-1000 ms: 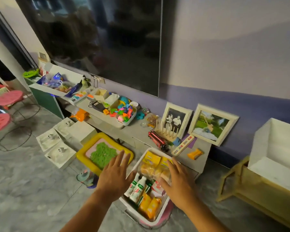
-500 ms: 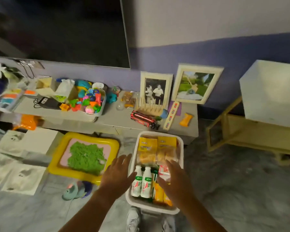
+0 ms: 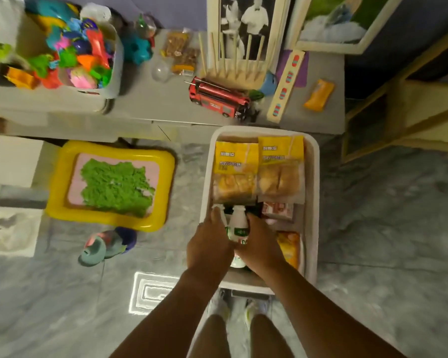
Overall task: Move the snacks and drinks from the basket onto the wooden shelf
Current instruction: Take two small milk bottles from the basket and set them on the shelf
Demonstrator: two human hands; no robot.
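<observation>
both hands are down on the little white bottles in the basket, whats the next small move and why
Probably lift the white bottles straight up out of the basket: the left hand and right hand flank them, and the shelf isn't reached yet.

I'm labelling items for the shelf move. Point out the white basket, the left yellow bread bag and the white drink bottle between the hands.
white basket (image 3: 313,177), head view, right rim.
left yellow bread bag (image 3: 234,157), head view, yellow label.
white drink bottle (image 3: 239,224), head view, body.

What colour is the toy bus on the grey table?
The toy bus is red; the head view shows it.
</observation>
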